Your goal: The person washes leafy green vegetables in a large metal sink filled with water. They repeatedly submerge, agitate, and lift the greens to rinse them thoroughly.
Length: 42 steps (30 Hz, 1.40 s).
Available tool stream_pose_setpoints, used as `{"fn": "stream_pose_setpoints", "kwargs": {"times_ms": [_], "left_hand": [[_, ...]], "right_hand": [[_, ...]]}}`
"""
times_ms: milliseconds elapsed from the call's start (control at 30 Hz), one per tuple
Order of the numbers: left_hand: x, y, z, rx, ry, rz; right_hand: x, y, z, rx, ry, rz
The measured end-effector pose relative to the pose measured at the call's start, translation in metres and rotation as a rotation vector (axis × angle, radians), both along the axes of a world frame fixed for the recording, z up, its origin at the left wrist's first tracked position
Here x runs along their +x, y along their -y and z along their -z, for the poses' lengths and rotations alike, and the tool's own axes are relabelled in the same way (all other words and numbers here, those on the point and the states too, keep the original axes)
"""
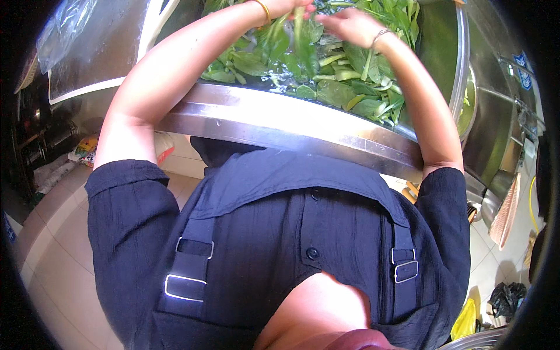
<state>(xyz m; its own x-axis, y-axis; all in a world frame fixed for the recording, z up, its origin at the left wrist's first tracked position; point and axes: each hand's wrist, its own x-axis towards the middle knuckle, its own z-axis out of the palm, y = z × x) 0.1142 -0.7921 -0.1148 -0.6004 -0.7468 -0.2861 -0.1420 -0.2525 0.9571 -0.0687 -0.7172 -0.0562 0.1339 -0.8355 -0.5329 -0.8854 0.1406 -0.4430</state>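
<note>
A stainless steel sink (280, 109) holds water and many loose leafy greens (337, 89) with pale stalks. At the picture's top edge, my left hand (291, 8) is closed on a few stalks of leafy greens (299, 33), whose leaves hang down over the water. A gold bangle is on that wrist. Just to the right, my right hand (352, 26) is blurred, its fingers pointing at the held stalks; whether it touches or holds any cannot be told. Thin bracelets circle this wrist.
Beside the sink on the right is a round metal container (468, 103) with green bits. A clear plastic bag (65, 35) lies at the upper left. A pink plastic basket (506, 214) leans at the right, with a yellow bag (464, 321) and a black bag (507, 299) below.
</note>
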Motion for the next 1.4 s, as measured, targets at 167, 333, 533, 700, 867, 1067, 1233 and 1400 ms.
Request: {"fn": "stream_pose_setpoints", "kwargs": {"times_ms": [167, 333, 533, 700, 867, 1067, 1233, 1400], "left_hand": [[0.018, -0.018, 0.026, -0.297, 1.080, 0.638], [0.007, -0.030, 0.002, -0.477, 0.983, 0.892], [0.003, 0.007, -0.016, -0.300, 0.233, 0.020], [0.009, 0.014, -0.011, -0.221, 0.227, -0.131], [0.011, 0.012, 0.000, -0.262, 0.352, 0.088], [0.013, 0.012, 0.005, -0.295, 0.457, 0.269], [0.013, 0.015, -0.012, -0.227, 0.296, 0.068], [0.014, 0.012, -0.032, 0.064, -0.031, -0.181]], "right_hand": [[-0.064, 0.004, 0.006, 0.296, -0.359, 0.397], [-0.072, -0.001, 0.059, -0.066, -0.161, 0.006], [-0.106, 0.036, 0.016, -0.574, 0.076, 0.285], [-0.063, 0.011, -0.012, -1.351, -0.633, -0.034], [-0.016, -0.029, 0.034, -0.325, -0.329, -0.523], [-0.024, -0.004, 0.076, -0.043, -0.343, -0.148], [-0.039, 0.007, 0.015, 0.042, 0.299, 0.046], [-0.036, 0.007, -0.026, 0.004, 0.740, 0.093]]}}
